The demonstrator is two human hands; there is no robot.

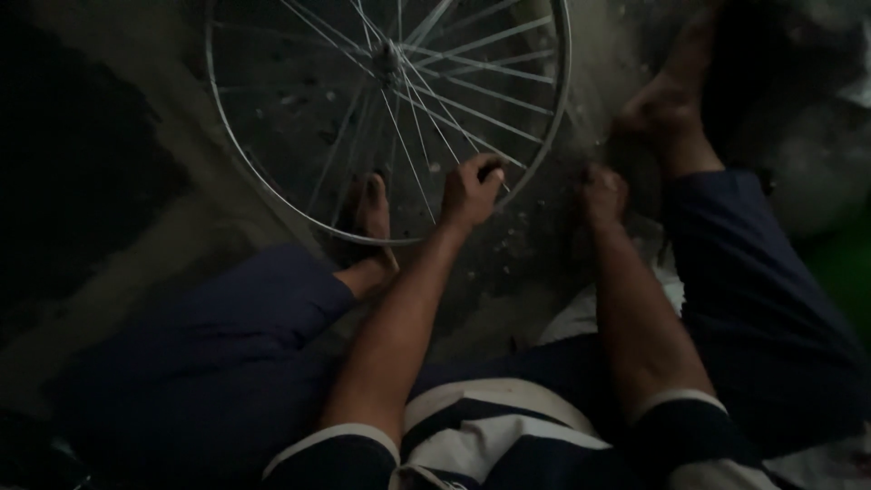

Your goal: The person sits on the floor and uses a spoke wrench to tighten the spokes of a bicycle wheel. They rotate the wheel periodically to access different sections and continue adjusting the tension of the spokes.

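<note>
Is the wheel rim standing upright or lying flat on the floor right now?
Cannot tell for sure. The wheel rim shows as a near-full circle from above; its near edge sits by the bare foot, with the left hand at the spokes.

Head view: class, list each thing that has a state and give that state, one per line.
Wheel rim: bare, no tyre, lying flat on the floor.
Spokes: fitted between hub and rim.
Left hand: closed on a small dark tool at a spoke.
Right hand: fisted near the rim; contents hidden.
</note>
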